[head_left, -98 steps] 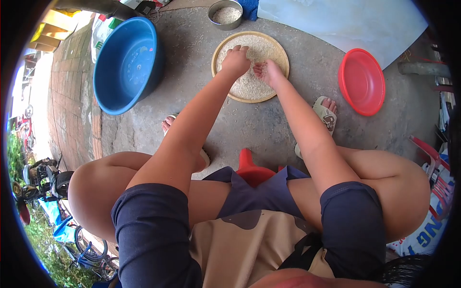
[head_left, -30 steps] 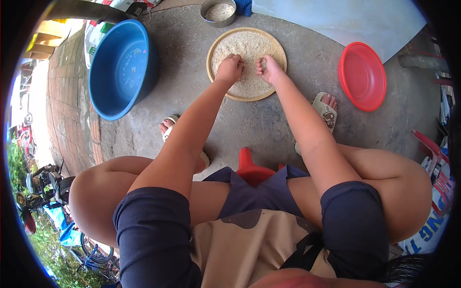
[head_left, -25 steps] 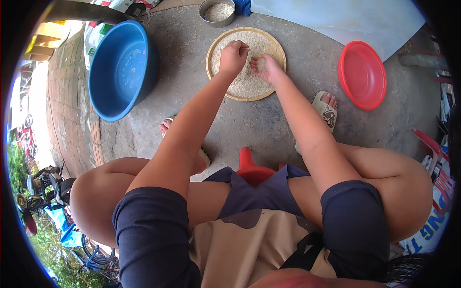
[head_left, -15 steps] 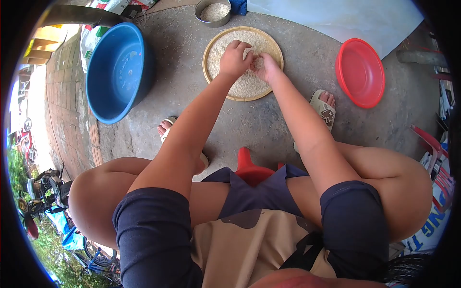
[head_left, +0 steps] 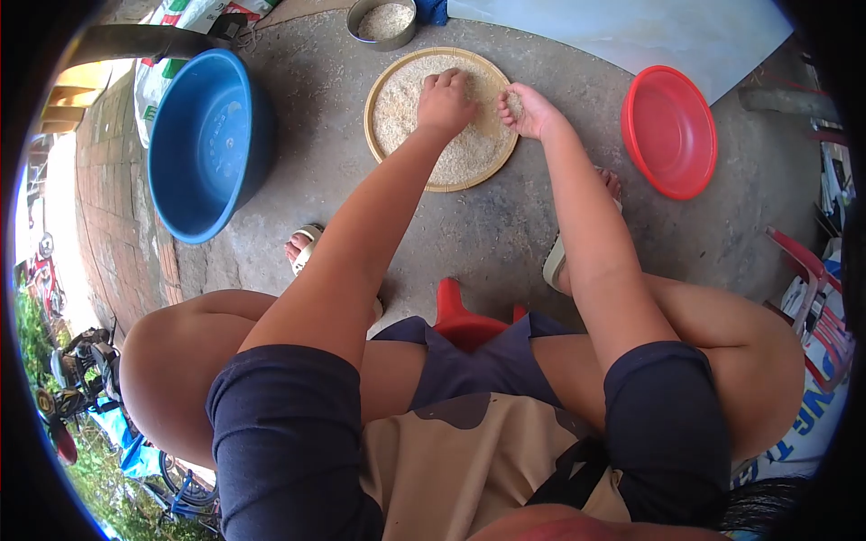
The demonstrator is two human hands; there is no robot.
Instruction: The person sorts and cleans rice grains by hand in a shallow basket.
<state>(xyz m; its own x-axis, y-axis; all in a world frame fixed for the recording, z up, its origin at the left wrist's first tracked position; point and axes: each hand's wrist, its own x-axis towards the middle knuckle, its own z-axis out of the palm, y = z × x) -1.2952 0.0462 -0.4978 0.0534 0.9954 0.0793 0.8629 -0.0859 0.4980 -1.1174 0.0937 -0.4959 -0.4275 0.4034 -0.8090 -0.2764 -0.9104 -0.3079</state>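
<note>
A round woven bamboo tray (head_left: 377, 149) lies on the floor in front of me, spread with pale rice grains (head_left: 456, 167). My left hand (head_left: 446, 104) is palm down on the rice, its fingers bent; the fingertips are hidden, so what they pinch does not show. Over the tray's right rim, my right hand (head_left: 530, 112) is turned palm up. Its curled fingers cup a small handful of rice (head_left: 514, 104).
A metal bowl (head_left: 358, 34) of rice stands behind the tray. A blue basin (head_left: 194, 153) is at left, a red basin (head_left: 672, 135) at right. Loose grains dot the concrete floor (head_left: 316, 117). A red stool (head_left: 460, 320) is beneath me.
My hands, close together over the tray before, are now apart. The right hand has moved right to the rim with its fingers curled up; the left has lowered onto the rice.
</note>
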